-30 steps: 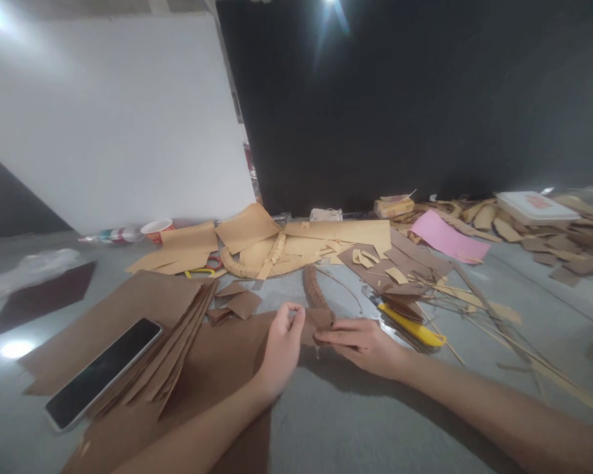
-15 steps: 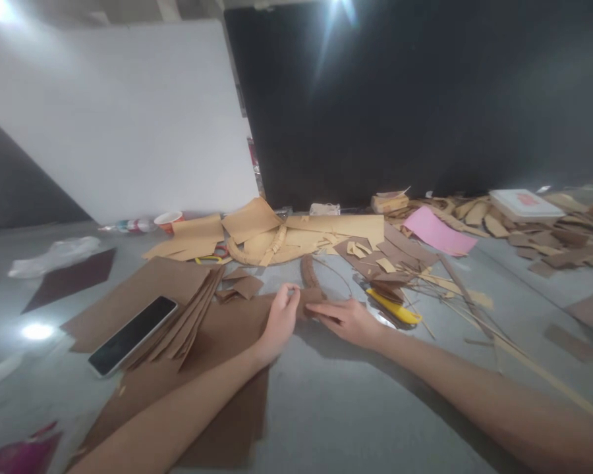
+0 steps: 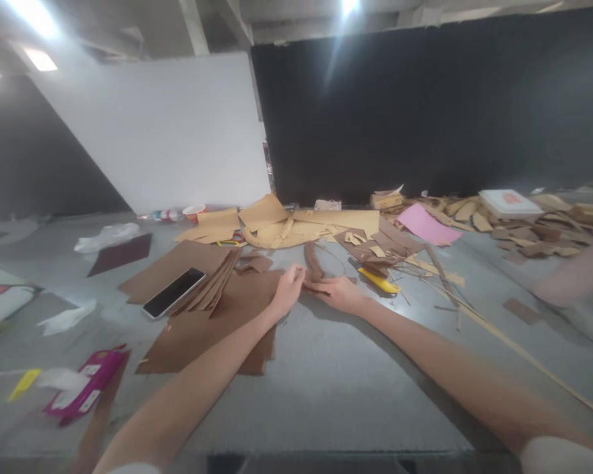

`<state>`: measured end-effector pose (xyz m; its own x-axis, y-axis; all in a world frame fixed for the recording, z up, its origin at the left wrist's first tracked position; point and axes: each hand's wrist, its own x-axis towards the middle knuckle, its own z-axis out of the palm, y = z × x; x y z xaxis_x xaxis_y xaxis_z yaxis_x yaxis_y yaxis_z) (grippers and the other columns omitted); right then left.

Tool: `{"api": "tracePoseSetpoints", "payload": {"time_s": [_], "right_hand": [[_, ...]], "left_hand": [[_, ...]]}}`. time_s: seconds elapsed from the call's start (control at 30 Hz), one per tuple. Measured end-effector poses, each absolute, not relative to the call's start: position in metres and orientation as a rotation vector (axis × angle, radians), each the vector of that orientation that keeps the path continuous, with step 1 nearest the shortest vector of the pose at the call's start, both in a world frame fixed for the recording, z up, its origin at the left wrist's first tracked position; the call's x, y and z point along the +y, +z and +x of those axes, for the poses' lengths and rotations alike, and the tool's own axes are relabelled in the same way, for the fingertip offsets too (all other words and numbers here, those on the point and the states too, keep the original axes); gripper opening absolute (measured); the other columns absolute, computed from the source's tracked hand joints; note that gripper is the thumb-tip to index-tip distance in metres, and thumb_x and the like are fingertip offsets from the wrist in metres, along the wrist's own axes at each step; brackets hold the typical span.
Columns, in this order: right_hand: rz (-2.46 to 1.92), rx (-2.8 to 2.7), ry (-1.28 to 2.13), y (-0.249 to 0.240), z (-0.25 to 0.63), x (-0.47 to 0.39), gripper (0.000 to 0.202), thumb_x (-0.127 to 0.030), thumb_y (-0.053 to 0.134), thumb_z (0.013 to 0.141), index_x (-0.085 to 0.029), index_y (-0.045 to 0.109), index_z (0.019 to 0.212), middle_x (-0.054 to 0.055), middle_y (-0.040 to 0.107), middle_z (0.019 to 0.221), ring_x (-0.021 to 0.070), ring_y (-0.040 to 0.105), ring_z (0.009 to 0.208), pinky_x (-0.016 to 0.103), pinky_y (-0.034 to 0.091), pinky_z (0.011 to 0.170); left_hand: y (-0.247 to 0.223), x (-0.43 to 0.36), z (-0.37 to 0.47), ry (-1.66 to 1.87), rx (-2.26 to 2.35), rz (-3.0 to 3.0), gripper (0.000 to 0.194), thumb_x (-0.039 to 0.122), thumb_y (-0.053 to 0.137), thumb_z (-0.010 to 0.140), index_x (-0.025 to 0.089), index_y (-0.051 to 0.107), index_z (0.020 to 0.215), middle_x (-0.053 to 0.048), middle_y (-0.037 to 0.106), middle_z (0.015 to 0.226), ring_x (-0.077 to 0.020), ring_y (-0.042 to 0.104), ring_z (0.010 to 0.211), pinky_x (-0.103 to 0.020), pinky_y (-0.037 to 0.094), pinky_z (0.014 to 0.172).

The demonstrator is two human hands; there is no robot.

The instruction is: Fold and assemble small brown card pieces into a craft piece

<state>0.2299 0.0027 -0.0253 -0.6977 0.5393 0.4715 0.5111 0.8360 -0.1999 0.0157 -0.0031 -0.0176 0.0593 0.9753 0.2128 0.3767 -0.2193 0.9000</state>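
Counter [image 3: 296,408] in grey lies nearest, with both forearms [image 3: 217,365] slanting in over it so that the hands meet in the middle. On the left sits a purple packet [image 3: 97,375], pushed aside, it seems, to leave elbow room. Farther in, brown sheets [image 3: 202,336] spread beside and partly beneath the left arm, and a phone [image 3: 174,293] lies on the pile, perhaps as a weight, perhaps just parked. Past it, the left hand's [image 3: 290,288] grip is narrow, fingertips drawn together at the near end of a curved brown band [image 3: 313,260]; the right hand [image 3: 340,293] reaches across with fingers stretched out, probably to steady that end from the other side. Whether either grip actually closes on the band I cannot tell; the fingers hide it. The band runs away from them along the counter. To its right, a yellow tool [image 3: 379,281] lies near the right hand, presumably for easy reach. Beyond are tan paper [image 3: 346,217], a pink sheet [image 3: 427,225] and a white box [image 3: 507,205], backed by a black panel [image 3: 425,112].
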Motion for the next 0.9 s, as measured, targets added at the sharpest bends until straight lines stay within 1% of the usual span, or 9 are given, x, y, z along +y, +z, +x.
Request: {"api": "tracePoseSetpoints", "payload": {"time_s": [0.13, 0.23, 0.37, 0.47, 0.6, 0.77, 0.9], "right_hand": [[-0.729, -2.479, 0.074, -0.0289, 0.2301, 0.0032, 0.038, -0.033, 0.058, 0.112, -0.029, 0.071, 0.147, 0.008, 0.083, 0.124, 0.0208, 0.082, 0.098, 0.027, 0.06, 0.083], [-0.728, -2.471, 0.07, -0.0284, 0.2292, 0.0038, 0.038, -0.036, 0.057, 0.113, -0.027, 0.072, 0.146, 0.008, 0.084, 0.119, 0.0208, 0.082, 0.093, 0.028, 0.06, 0.082], [-0.713, -2.461, 0.041, -0.0264, 0.2277, 0.0029, 0.037, -0.035, 0.058, 0.112, -0.027, 0.073, 0.144, 0.009, 0.084, 0.12, 0.0215, 0.082, 0.092, 0.029, 0.059, 0.082], [-0.716, -2.476, 0.015, -0.025, 0.2271, 0.0016, 0.035, -0.035, 0.058, 0.111, -0.028, 0.076, 0.141, 0.009, 0.084, 0.117, 0.0213, 0.081, 0.089, 0.028, 0.058, 0.078], [-0.709, -2.492, 0.02, -0.0236, 0.2271, 0.0009, 0.036, -0.035, 0.058, 0.111, -0.028, 0.075, 0.143, 0.009, 0.085, 0.112, 0.02, 0.081, 0.086, 0.026, 0.057, 0.077], [-0.665, -2.486, 0.043, -0.0233, 0.2274, 0.0018, 0.037, -0.037, 0.056, 0.112, -0.028, 0.075, 0.142, 0.009, 0.084, 0.112, 0.0195, 0.08, 0.09, 0.026, 0.056, 0.079], [-0.688, -2.456, 0.129, -0.0194, 0.227, -0.0002, 0.038, -0.04, 0.055, 0.112, -0.026, 0.077, 0.139, 0.009, 0.084, 0.1, 0.0199, 0.078, 0.085, 0.027, 0.055, 0.078]], "left_hand": [[-0.019, -0.0038, 0.0147, 1.15, 1.357, 1.67, 0.023, 0.044, 0.052, 0.102, 0.022, 0.061, 0.1, -0.002, 0.068, 0.084, -0.0226, 0.065, 0.082, -0.03, 0.05, 0.075], [-0.0188, -0.003, 0.0146, 1.148, 1.353, 1.688, 0.024, 0.045, 0.051, 0.102, 0.022, 0.06, 0.099, -0.002, 0.068, 0.083, -0.0225, 0.066, 0.081, -0.03, 0.05, 0.074], [-0.0177, -0.0033, 0.014, 1.149, 1.377, 1.708, 0.025, 0.045, 0.052, 0.103, 0.022, 0.061, 0.098, -0.002, 0.068, 0.083, -0.0215, 0.065, 0.078, -0.03, 0.05, 0.072], [-0.0164, -0.0055, 0.0131, 1.167, 1.383, 1.733, 0.026, 0.046, 0.052, 0.102, 0.022, 0.062, 0.098, -0.003, 0.069, 0.084, -0.022, 0.065, 0.081, -0.03, 0.05, 0.073], [-0.0146, -0.0093, 0.0122, 1.164, 1.393, 1.752, 0.026, 0.045, 0.051, 0.102, 0.022, 0.061, 0.097, -0.003, 0.068, 0.083, -0.0228, 0.066, 0.082, -0.03, 0.049, 0.074], [-0.0134, -0.0098, 0.0132, 1.161, 1.422, 1.782, 0.023, 0.042, 0.05, 0.103, 0.022, 0.061, 0.097, -0.003, 0.067, 0.081, -0.0238, 0.067, 0.084, -0.032, 0.05, 0.078], [-0.0156, -0.0077, 0.0123, 1.148, 1.422, 1.798, 0.023, 0.042, 0.049, 0.103, 0.022, 0.06, 0.097, -0.001, 0.065, 0.076, -0.0233, 0.065, 0.079, -0.031, 0.048, 0.074]]}}
